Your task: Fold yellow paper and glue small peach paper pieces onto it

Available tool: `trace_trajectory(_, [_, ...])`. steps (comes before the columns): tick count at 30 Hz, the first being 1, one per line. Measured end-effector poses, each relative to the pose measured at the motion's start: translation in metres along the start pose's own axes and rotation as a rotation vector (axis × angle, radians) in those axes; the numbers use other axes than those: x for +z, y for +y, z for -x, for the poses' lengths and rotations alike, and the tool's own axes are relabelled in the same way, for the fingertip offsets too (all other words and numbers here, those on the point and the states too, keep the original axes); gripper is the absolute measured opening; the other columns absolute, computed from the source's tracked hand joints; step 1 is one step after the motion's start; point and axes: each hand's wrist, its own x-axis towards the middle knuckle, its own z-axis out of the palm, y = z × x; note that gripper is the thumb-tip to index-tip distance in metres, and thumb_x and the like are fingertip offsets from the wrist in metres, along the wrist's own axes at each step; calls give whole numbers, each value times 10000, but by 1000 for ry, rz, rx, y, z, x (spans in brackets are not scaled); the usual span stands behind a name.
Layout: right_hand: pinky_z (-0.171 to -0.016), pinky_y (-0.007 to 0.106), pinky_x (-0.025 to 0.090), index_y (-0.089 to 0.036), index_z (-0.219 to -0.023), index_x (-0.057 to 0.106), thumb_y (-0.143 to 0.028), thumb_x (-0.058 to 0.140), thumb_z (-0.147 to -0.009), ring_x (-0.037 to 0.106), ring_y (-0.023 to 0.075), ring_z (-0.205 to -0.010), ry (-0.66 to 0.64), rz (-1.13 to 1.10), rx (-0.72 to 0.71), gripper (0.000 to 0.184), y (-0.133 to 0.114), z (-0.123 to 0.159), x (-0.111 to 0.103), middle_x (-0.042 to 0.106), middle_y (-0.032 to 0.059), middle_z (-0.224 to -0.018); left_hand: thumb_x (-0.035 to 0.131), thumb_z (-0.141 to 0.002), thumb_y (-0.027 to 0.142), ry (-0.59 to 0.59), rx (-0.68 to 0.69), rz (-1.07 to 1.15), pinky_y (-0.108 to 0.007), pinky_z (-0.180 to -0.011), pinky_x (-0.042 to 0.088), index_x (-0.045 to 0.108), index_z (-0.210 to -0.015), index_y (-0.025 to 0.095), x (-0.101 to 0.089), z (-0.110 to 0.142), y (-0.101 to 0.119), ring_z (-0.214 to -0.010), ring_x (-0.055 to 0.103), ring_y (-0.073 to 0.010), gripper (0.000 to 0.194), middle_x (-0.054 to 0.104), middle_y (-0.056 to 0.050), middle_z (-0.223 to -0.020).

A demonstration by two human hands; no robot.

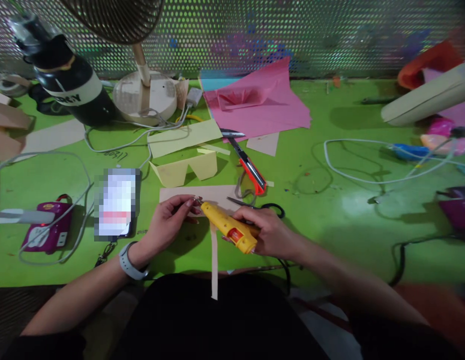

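My right hand (pixel 268 230) is wrapped round a yellow hot glue gun (pixel 227 225), its nozzle pointing left and away from me. At the nozzle, my left hand (pixel 170 217) pinches something small that I cannot make out. A narrow pale paper strip (pixel 214 265) hangs down below the glue gun; its upper end is hidden. Under my hands lies a pale sheet of paper (pixel 172 193). Scissors (pixel 273 209) rest just beyond my right hand, partly covered by it. Farther off are a red utility knife (pixel 252 175) and a yellow paper cutout (pixel 172 172) shaped like glasses.
Pink paper (pixel 266 105) lies at the back beside a fan (pixel 122 102) and a black bottle (pixel 77 90). To the left are a phone (pixel 118 200) and a purple power socket (pixel 48 235). A white cable (pixel 348 176) loops at right, near a cardboard tube (pixel 423 97).
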Motion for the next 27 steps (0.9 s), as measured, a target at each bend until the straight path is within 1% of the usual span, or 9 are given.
trace_trajectory(5, [-452, 222, 348, -187, -888, 557, -296, 693, -794, 449, 82, -499, 5, -9, 13, 198, -2, -2, 0, 562, -37, -649, 643, -864, 387, -25, -7, 3, -249, -704, 592, 687, -1003, 152, 0, 0, -1, -821, 697, -149, 277, 735, -73, -979])
trace_trajectory(8, [-460, 221, 369, -191, -896, 557, -297, 679, -799, 483, 90, -507, 11, -2, 10, 189, -4, -1, -3, 598, -24, -673, 649, -858, 367, 4, -4, -11, -243, -698, 585, 689, -988, 152, -1, 0, 0, -794, 688, -139, 254, 735, -71, -954])
trace_trajectory(10, [-474, 224, 393, -197, -929, 555, -303, 672, -804, 517, 100, -520, 48, 61, -9, 201, -3, 0, -7, 625, -10, -707, 664, -847, 363, 28, -2, 2, -236, -676, 584, 690, -977, 149, -1, 0, 2, -764, 682, -132, 252, 733, -67, -926])
trace_trajectory(12, [-495, 237, 419, -204, -972, 554, -294, 652, -811, 559, 122, -557, 139, 213, -32, 209, 2, 1, -11, 651, 15, -760, 679, -836, 371, 31, -3, 35, -237, -652, 587, 693, -966, 143, -1, 0, 3, -735, 677, -131, 263, 727, -60, -880])
trace_trajectory(14, [-539, 268, 456, -207, -1011, 555, -264, 624, -811, 610, 166, -642, 227, 418, -53, 219, 12, 0, -16, 673, 50, -832, 687, -827, 382, 23, -5, 62, -253, -653, 596, 697, -957, 139, -1, 0, 4, -722, 678, -135, 276, 727, -60, -872])
trace_trajectory(16, [-622, 321, 501, -205, -1040, 558, -228, 604, -795, 644, 221, -756, 277, 601, -83, 250, 25, -4, -24, 684, 84, -901, 693, -820, 396, 26, -1, 65, -270, -665, 603, 702, -955, 141, -1, 1, 4, -716, 680, -138, 289, 732, -63, -879])
trace_trajectory(19, [-741, 402, 525, -187, -1042, 571, -218, 608, -770, 642, 271, -843, 346, 780, -108, 276, 46, -8, -43, 682, 117, -930, 694, -817, 405, 34, 2, 60, -282, -665, 607, 699, -957, 141, -1, 1, 4, -726, 683, -146, 299, 737, -64, -889])
trace_trajectory(23, [-735, 399, 523, -186, -1007, 592, -228, 607, -750, 630, 264, -829, 321, 801, -68, 260, 77, -2, -78, 664, 105, -901, 695, -815, 386, 31, 5, 73, -274, -648, 605, 693, -940, 141, -1, 0, 6, -745, 680, -144, 274, 734, -63, -904])
trace_trajectory(27, [-655, 372, 513, -189, -1003, 606, -329, 610, -782, 624, 241, -768, 272, 768, 16, 261, 109, 22, -105, 660, 95, -878, 703, -808, 365, 30, -18, 126, -249, -642, 590, 693, -936, 142, 0, -1, 8, -729, 670, -125, 257, 728, -56, -906])
